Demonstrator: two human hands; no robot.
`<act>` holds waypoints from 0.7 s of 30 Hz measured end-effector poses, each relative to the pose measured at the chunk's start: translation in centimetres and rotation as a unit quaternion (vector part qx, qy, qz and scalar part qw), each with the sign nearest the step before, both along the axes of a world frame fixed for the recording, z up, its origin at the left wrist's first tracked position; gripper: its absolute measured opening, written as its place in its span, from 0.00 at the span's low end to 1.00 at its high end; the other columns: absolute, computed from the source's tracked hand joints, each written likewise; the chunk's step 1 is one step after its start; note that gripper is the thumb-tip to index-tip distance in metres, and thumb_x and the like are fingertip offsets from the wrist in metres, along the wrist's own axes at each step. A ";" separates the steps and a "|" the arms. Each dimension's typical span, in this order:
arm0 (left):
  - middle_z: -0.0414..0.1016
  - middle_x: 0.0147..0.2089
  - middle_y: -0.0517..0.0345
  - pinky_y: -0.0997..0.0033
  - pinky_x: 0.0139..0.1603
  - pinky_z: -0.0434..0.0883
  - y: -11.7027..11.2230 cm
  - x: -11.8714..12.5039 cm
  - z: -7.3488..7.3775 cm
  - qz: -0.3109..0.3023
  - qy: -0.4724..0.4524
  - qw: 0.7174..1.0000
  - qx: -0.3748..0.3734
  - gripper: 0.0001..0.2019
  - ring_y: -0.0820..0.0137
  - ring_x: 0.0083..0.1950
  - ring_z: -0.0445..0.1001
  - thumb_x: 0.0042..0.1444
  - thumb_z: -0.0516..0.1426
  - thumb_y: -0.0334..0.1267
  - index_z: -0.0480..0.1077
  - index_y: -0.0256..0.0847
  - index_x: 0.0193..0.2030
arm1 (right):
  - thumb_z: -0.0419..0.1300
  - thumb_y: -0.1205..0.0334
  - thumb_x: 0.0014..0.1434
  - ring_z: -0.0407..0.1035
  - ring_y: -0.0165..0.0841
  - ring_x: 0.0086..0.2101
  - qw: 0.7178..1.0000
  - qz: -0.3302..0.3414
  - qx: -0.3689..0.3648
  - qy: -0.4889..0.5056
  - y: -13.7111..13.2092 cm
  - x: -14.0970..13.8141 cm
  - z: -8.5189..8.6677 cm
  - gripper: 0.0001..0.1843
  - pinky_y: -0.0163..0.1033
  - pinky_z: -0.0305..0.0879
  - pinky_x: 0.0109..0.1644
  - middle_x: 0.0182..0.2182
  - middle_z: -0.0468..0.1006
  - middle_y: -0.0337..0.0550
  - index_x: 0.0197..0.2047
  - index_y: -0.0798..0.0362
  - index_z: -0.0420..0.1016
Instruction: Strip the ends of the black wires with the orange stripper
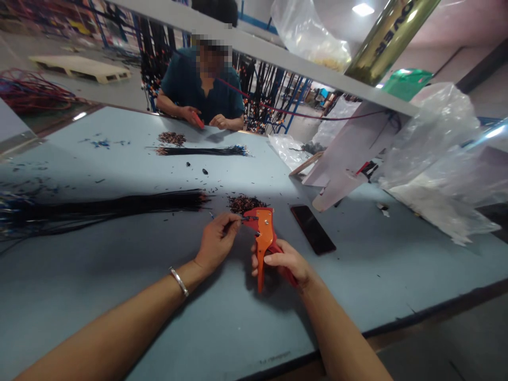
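My right hand (288,262) is closed around the handles of an orange and red wire stripper (265,227), held upright above the table. Fingers pinched, my left hand (219,238) holds the end of a thin black wire (238,218) at the tool's jaws. Most of that wire is hidden by the hand. Just behind the jaws lies a pile of short cut bits (244,202), dark and copper coloured. A long bundle of black wires (119,206) stretches across the left of the table, its right ends close beyond my left hand.
A black phone (313,229) lies right of the tool. Across the table (159,328), a person (202,87) holds a red tool (197,119) behind a smaller wire bundle (202,151) and a scrap pile (172,138). Clear plastic bags (440,153) crowd the right, by a slanted white post (337,143).
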State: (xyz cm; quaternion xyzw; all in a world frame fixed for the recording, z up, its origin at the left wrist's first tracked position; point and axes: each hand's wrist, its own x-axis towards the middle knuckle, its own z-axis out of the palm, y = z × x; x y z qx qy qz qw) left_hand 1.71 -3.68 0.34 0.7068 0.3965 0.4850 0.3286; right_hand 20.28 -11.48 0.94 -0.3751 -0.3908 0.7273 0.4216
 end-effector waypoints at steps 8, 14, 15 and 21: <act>0.73 0.29 0.61 0.74 0.35 0.65 -0.3 0.0 0.5 -0.001 -0.016 1.000 0.000 0.09 0.72 0.31 0.68 0.59 0.53 0.39 0.72 0.41 0.33 | 0.70 0.58 0.47 0.77 0.37 0.31 1.000 0.011 0.010 -0.007 0.0 -0.1 0.2 0.22 0.42 0.73 0.35 0.32 0.79 0.47 0.43 0.60 0.72; 0.73 0.29 0.60 0.74 0.35 0.66 -0.3 -0.1 0.3 -0.003 -0.019 1.000 0.005 0.09 0.72 0.32 0.69 0.59 0.54 0.40 0.73 0.41 0.34 | 0.70 0.57 0.47 0.76 0.37 0.31 1.000 0.013 0.021 -0.013 -0.1 0.0 0.0 0.22 0.42 0.73 0.35 0.32 0.78 0.46 0.43 0.59 0.72; 0.73 0.29 0.61 0.74 0.35 0.66 -0.3 -0.1 0.3 -0.001 -0.018 1.000 0.006 0.09 0.72 0.31 0.69 0.59 0.54 0.41 0.73 0.41 0.34 | 0.70 0.57 0.47 0.76 0.37 0.31 1.000 0.011 0.021 -0.013 -0.1 0.0 0.0 0.22 0.42 0.73 0.34 0.32 0.78 0.46 0.43 0.59 0.72; 0.73 0.29 0.60 0.74 0.34 0.66 -0.4 -0.1 0.4 -0.006 -0.022 1.000 0.018 0.08 0.72 0.31 0.69 0.59 0.54 0.40 0.73 0.41 0.33 | 0.71 0.57 0.47 0.76 0.37 0.31 0.999 0.007 0.026 -0.018 -0.1 -0.1 0.2 0.22 0.41 0.73 0.34 0.32 0.78 0.46 0.43 0.59 0.72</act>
